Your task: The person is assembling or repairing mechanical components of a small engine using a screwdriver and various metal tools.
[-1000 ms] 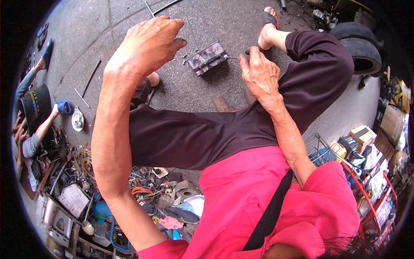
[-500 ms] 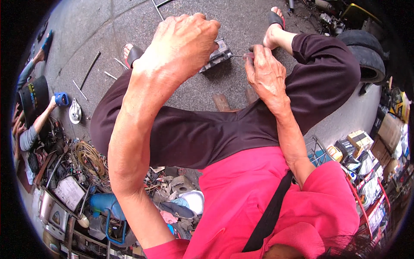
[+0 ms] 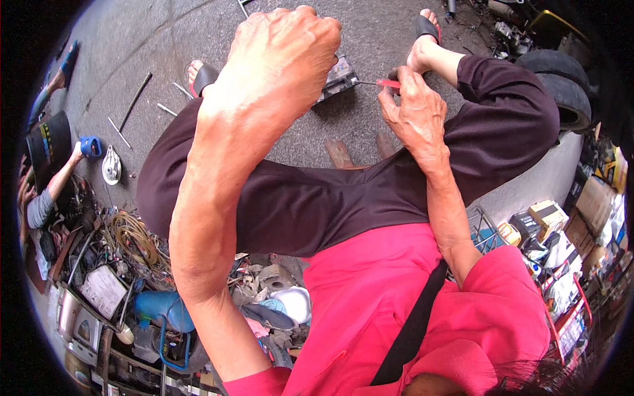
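My right hand [image 3: 417, 112] pinches the red handle of a screwdriver [image 3: 389, 84] between thumb and fingers. Its thin shaft points left and meets the side of a grey metal block with a ribbed edge [image 3: 341, 78]. The block is low over the floor between my feet, partly covered by my left hand [image 3: 285, 56]. That left hand is closed above the block's left end, its back turned up. Its fingertips are out of sight, so what it grips is hidden.
Metal rods [image 3: 135, 100] and a round silver part [image 3: 111, 165] lie on the floor at left. Another person's hand holds a blue object [image 3: 91, 146]. Black tyres [image 3: 561, 86] stand at right. Cables [image 3: 132, 237] and a blue tank [image 3: 165, 310] crowd the lower left.
My right hand has turned slightly and shifted a little right, so the screwdriver's red handle shows more. My left hand has moved slightly up in the view, still closed.
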{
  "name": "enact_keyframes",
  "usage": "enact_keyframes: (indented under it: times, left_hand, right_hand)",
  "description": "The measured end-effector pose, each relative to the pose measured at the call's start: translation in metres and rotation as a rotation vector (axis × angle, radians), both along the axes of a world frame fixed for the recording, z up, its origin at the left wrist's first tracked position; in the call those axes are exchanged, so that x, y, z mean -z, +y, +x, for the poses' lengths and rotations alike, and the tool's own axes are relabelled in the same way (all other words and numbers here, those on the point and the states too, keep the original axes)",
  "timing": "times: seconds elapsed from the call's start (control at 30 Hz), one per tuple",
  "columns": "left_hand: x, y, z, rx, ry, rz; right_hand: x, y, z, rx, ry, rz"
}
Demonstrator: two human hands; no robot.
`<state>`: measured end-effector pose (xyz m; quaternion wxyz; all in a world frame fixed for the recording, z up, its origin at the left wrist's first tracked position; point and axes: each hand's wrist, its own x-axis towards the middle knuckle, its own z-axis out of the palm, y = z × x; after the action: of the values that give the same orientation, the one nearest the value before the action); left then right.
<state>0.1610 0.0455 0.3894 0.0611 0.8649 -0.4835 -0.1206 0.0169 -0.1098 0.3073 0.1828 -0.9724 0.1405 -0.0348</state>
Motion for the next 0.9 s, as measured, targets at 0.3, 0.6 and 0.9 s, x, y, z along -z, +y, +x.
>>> enact_keyframes:
  times: [0.3,0.6,0.9]
  left_hand:
    - [-0.002,-0.02,-0.001,0.039,0.001,-0.001]
    - [-0.004,-0.022,-0.003,0.125,-0.087,-0.053]
    - [-0.019,-0.031,0.015,-0.2,-0.22,-0.13]
  right_hand:
    - [-0.016,-0.014,-0.001,0.191,0.021,0.054]
    - [-0.03,-0.018,0.023,0.31,-0.176,1.79]
    - [0.111,-0.041,0.011,0.432,-0.046,0.532]
